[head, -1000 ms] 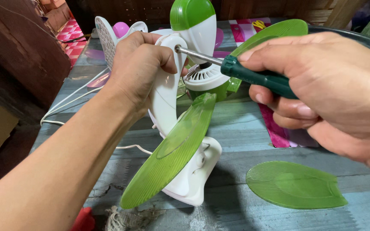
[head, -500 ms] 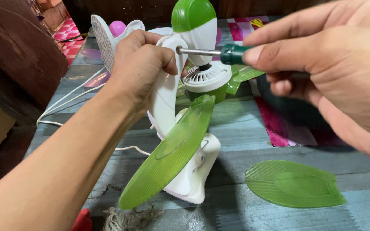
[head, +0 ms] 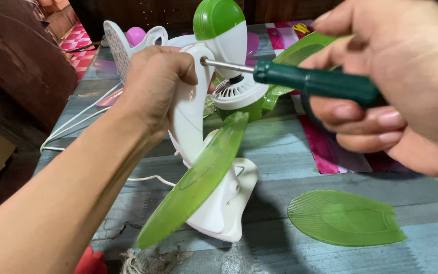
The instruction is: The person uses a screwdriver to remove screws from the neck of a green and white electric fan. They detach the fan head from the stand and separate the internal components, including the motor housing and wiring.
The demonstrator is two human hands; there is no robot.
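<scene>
A small white and green fan (head: 214, 203) stands on the table. My left hand (head: 155, 83) grips the top of its curved white arm (head: 188, 127). My right hand (head: 401, 81) holds a screwdriver with a dark green handle (head: 315, 82). Its metal shaft (head: 226, 66) points left, and the tip meets the top of the white arm beside the green-capped motor housing (head: 221, 25). One translucent green blade (head: 193, 182) hangs down in front of the fan's base. A loose green blade (head: 345, 218) lies flat on the table at the right.
A white perforated grille part (head: 115, 43) and a pink piece (head: 137, 34) lie at the back left. A white cord (head: 72, 127) trails off the left side. A pink patterned cloth (head: 328, 147) lies under my right hand. A red object (head: 91, 262) sits at the near edge.
My right hand has turned on the screwdriver, so more of the green handle shows now. The view has shifted slightly. My left hand keeps its grip on the white arm.
</scene>
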